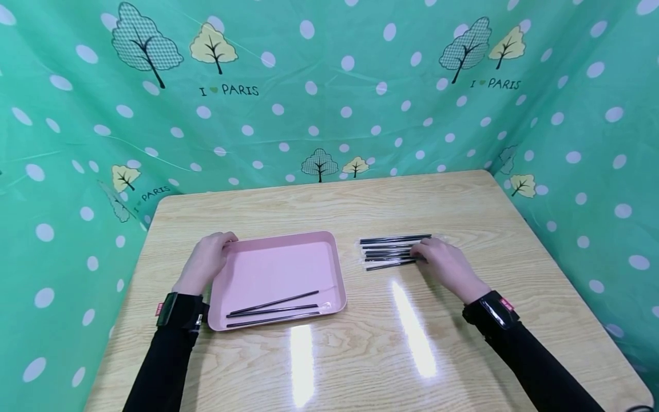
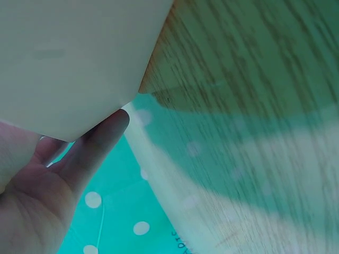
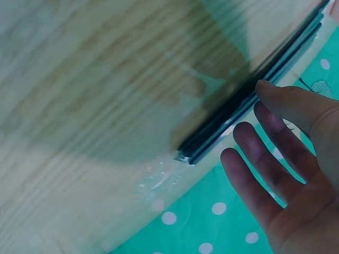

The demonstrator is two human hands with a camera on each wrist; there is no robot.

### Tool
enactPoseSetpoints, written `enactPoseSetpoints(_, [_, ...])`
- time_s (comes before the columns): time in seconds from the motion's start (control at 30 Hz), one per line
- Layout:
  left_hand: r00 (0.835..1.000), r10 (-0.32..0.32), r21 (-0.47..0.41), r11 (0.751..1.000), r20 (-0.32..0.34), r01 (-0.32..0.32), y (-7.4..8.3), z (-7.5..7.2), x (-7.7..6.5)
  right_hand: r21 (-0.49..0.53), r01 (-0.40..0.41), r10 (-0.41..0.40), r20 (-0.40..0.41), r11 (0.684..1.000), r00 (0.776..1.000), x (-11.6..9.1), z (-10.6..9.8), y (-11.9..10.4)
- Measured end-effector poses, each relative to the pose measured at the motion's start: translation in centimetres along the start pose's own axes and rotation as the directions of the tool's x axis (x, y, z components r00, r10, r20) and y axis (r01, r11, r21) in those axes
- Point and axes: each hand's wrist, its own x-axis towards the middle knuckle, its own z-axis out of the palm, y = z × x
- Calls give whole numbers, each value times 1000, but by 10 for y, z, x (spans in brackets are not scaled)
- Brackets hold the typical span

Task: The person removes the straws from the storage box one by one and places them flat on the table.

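Note:
On the left, my left hand (image 1: 205,260) grips the far left corner of a shallow pink tray (image 1: 280,257). The left wrist view shows a fingertip (image 2: 123,117) against the tray's outer side, with part of the hand hidden behind it. A few thin black straws (image 1: 273,310) in clear wrappers lie along the tray's near side. To the right of the tray, several wrapped black straws (image 1: 386,247) lie side by side on the table. My right hand (image 1: 447,264) pinches at their right part with thumb and index finger; the other fingers (image 3: 265,161) stay loosely extended.
Everything rests on a light wood-grain table (image 1: 350,366) with bright reflections near its front. A green dotted curtain (image 1: 329,109) with printed trees hangs behind and along both sides. A dark cable (image 1: 639,408) shows at the lower right corner.

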Motion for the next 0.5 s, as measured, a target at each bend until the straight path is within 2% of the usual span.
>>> enactPoseSetpoints(0.5, [1000, -10, -4, 1000, -4, 10, -3, 3, 0, 42, 58, -58, -5, 997, 998, 9, -12, -26])
